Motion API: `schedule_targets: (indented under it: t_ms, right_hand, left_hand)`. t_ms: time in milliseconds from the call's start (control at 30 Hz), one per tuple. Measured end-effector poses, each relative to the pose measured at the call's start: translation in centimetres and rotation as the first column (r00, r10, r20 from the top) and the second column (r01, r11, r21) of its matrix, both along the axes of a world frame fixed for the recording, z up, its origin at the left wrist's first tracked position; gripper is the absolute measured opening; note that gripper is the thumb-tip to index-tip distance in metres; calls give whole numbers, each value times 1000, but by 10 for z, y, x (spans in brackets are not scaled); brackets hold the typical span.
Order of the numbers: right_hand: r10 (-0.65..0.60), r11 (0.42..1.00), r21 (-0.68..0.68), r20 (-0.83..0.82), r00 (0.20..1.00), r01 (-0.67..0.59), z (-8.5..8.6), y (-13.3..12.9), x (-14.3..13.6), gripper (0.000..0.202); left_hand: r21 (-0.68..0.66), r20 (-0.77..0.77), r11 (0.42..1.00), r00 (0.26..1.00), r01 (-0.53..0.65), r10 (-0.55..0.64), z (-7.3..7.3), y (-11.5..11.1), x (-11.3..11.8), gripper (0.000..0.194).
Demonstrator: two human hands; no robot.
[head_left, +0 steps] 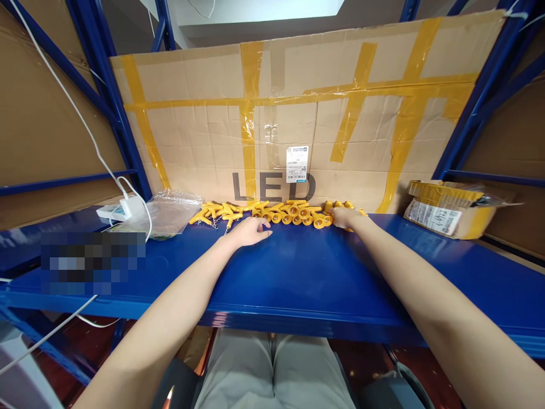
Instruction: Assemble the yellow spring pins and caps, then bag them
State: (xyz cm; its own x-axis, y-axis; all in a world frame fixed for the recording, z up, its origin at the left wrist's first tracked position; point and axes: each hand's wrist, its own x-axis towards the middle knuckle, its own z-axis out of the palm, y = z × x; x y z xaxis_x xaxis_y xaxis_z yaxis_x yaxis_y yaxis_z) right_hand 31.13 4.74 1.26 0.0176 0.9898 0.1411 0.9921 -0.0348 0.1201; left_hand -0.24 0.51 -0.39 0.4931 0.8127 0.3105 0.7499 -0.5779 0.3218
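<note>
Along the back of the blue shelf lies a row of small yellow plastic pieces. Those in the middle are yellow funnel-like pieces (304, 213) with round open ends facing me. To the left sit yellow branched pieces (208, 212), with small metal hooks or chains hanging off some. My left hand (252, 232) rests just in front of the row, thumb apart from the loosely bent fingers, nothing in it. At the row's right end, my right hand (344, 217) touches several yellow pieces; its fingers are partly hidden, so its grip is unclear.
A large taped cardboard sheet (191, 142) marked LED stands behind the blue shelf (289, 272). An open carton (451, 213) sits at right. At left lie a clear plastic bag (170, 213), a white plug (131, 208) with cables, and a blurred-out patch. Blue posts frame both sides.
</note>
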Motion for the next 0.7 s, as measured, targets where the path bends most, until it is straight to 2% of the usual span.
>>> schedule_targets:
  t_ms: [100, 267, 400, 533, 633, 700]
  right_hand:
    - [-6, 1000, -10, 20, 1000, 7, -4, -3, -2, 40]
    - [3, 975, 224, 35, 999, -11, 7, -9, -2, 43]
    - [-4, 925, 380, -59, 998, 26, 25, -20, -2, 52]
    - [130, 880, 476, -250, 960, 5, 32, -32, -4, 62]
    - [258, 859, 511, -381, 888, -31, 24, -36, -6, 60]
    - [295, 869, 491, -418, 859, -60, 14, -36, -7, 49]
  left_hand:
    - [-10, -2, 1000, 1000, -3, 3, 1, -2, 0, 37]
    - [-20, -5, 1000, 1000, -3, 2, 3, -3, 0, 36]
    - [-16, 2, 1000, 1000, -6, 6, 1, -1, 0, 34]
    - [-8, -5, 1000, 1000, 6, -6, 1, 0, 0, 35]
    - [-22, -5, 1000, 1000, 7, -7, 2, -2, -1, 36]
    - [-44, 2, 999, 1000, 9, -8, 4, -4, -1, 37]
